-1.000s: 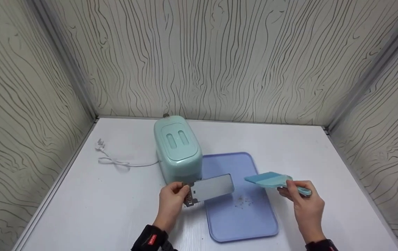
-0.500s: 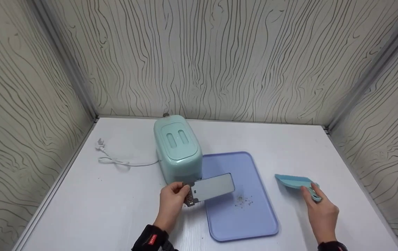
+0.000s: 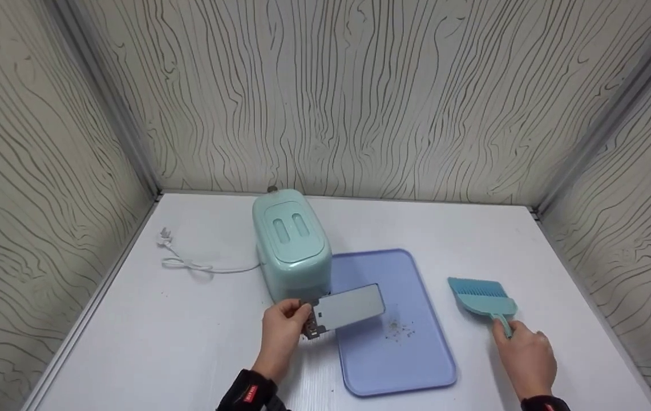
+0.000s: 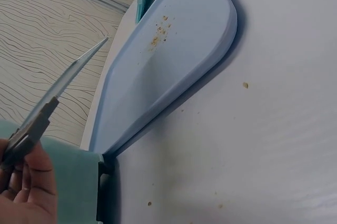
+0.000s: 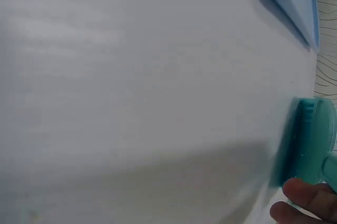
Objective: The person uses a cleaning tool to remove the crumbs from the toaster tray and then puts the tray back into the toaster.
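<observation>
My left hand (image 3: 282,337) pinches the dark bracketed end of a flat metal crumb tray (image 3: 351,308) between thumb and fingers. The crumb tray points right, raised over the left edge of a blue tray (image 3: 393,377), where small crumbs (image 3: 398,330) lie scattered. Just behind that hand stands a mint-green toaster (image 3: 294,245) with a lid on top. To the right of the blue tray, a turquoise hand brush (image 3: 482,297) is low at the table, bristles facing away. My right hand (image 3: 528,357) holds the brush by its handle end, which sits between thumb and fingers.
A white power cord (image 3: 188,264) with its plug lies on the table left of the toaster. Loose crumbs (image 4: 246,85) dot the white tabletop (image 3: 148,342) near my left hand. Patterned panels (image 3: 325,97) wall in the table at the back and both sides.
My right hand has carried the brush rightward and down from beside the blue tray to the table, turning it so its broad face shows. My left hand and the crumb tray have stayed put.
</observation>
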`<state>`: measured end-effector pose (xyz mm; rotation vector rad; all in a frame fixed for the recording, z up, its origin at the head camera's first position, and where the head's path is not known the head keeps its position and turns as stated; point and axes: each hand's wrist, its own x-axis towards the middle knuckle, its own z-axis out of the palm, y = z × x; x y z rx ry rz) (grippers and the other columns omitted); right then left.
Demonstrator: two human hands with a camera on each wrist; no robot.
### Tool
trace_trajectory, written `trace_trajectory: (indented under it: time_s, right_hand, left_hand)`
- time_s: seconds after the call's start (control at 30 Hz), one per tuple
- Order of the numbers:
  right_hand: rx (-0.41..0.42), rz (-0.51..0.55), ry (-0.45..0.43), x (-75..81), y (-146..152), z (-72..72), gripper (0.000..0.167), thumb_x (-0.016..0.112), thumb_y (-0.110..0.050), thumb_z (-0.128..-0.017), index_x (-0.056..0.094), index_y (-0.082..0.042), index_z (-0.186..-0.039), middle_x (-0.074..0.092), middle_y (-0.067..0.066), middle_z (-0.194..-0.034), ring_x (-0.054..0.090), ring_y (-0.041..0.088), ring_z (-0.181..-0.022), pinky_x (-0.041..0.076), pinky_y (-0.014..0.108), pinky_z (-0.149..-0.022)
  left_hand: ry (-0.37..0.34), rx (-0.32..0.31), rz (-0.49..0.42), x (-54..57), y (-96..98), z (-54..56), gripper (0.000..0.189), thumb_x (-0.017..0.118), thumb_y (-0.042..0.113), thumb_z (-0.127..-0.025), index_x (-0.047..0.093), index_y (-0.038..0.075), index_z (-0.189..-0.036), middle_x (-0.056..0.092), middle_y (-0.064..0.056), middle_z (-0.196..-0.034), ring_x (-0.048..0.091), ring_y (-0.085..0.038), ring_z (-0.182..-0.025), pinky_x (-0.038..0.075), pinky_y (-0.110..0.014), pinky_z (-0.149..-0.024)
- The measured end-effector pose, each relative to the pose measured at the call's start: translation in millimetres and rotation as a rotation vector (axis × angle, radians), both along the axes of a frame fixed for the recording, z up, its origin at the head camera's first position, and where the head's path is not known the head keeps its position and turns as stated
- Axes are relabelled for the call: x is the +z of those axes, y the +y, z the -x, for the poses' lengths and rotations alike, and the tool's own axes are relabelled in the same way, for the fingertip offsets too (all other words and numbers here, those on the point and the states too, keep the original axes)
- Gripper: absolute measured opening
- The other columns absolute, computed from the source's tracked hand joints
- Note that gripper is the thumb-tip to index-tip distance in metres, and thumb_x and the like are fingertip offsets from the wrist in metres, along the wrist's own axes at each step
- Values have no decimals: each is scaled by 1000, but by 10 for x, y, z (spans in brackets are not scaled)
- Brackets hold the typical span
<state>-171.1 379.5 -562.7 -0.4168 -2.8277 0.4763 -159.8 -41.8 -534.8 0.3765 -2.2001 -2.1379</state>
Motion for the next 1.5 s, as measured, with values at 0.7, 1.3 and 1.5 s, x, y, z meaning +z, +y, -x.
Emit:
trace_trajectory:
  time_s: [0.7, 1.3, 1.5]
  right_hand:
    - [244, -371, -108, -256, 43, 60, 28, 73, -18, -92, 63, 6, -80, 61, 23, -65, 63, 53, -83, 40, 70, -98]
    - [124, -14, -9, -4, -258, 25, 26, 64, -18, -97, 59, 7, -102, 61, 21, -90, 54, 35, -86, 45, 46, -72]
    - [270, 157, 148, 194, -864, -22, 11, 62, -11, -98, 64, 0, -100, 65, 10, -90, 58, 25, -86, 49, 38, -74]
  left_hand:
    - [8, -16, -34, -22, -10, 0, 15, 68, 8, -95, 69, -6, -98, 64, -3, -80, 58, -13, -69, 52, -27, -62]
    - [-9, 1, -80, -42, 78, 18, 18, 68, 8, -95, 68, -8, -101, 66, -5, -83, 61, -13, -71, 55, -27, -65]
    - [-24, 5, -174, -42, 192, 34, 17, 67, 6, -96, 67, -10, -101, 65, -5, -80, 62, -12, -67, 55, -26, -63]
